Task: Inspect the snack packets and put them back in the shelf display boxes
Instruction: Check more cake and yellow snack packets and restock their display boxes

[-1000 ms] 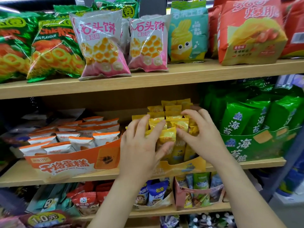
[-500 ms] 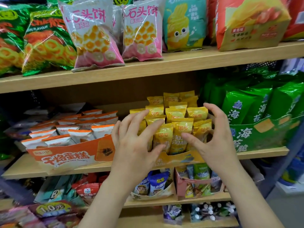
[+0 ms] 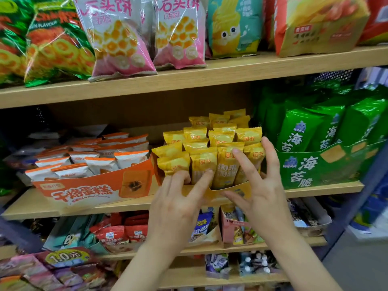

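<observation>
Yellow snack packets point(image 3: 204, 162): upright in tight rows inside the yellow display box point(image 3: 216, 192), on the middle shelf point(image 3: 31, 206).
Orange display box point(image 3: 84, 190): far left on the same shelf, just beside the yellow box, filled with white-and-orange packets point(image 3: 98, 162).
Left hand point(image 3: 178, 206): relaxed and gripping nothing, fingers straight and slightly spread, fingertips touching the lower part of the front-row packets on the box's left half.
Right hand point(image 3: 262, 192): spread wide and clasping nothing, index fingertip resting on a front-row packet, a longer finger lying up along the rightmost front packet, thumb low across the box's front wall.
Green display box point(image 3: 327, 164): to the right, just beside the yellow box, holding tall green packets point(image 3: 302, 131) upright.
</observation>
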